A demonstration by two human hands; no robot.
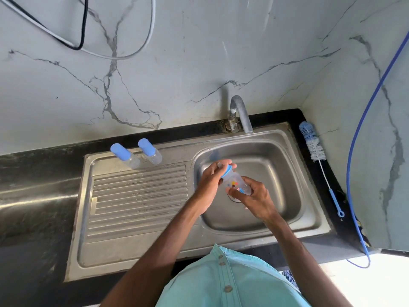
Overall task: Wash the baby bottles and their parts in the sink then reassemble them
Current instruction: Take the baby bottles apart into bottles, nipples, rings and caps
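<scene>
Upper left, on the marbled wall [199,52]: two cables, one black cable [84,23] and one white cable [150,29], looping down.

Below, on the ridged drainboard [137,196] of the one steel sink, near its back edge: two capped bottles [125,156] [150,154], upright, side by side, each with a clear body and a blue cap, both well apart from the hands.

Over the basin [285,187], just above the drain [234,200]: one third bottle [235,181], tilted, top end up and to the left, carried by two hands. Left hand [210,176]: fingers curled tight round the blue collar [228,171] at the bottle's top, covering the teat end. Right hand [254,196]: thumb and fingers wrapped round the clear printed body at its base end.

Behind the basin: one curved tap [240,114], spout pointing over the bowl.

Right of the sink, on the black counter [309,247]: one bottle brush [316,156], lying flat, bristle head toward the wall, blue handle end nearer the person.

Far right: one blue hose [363,129], trailing down the side wall.

Bottom centre: one teal shirt [243,284], three buttons showing.
</scene>
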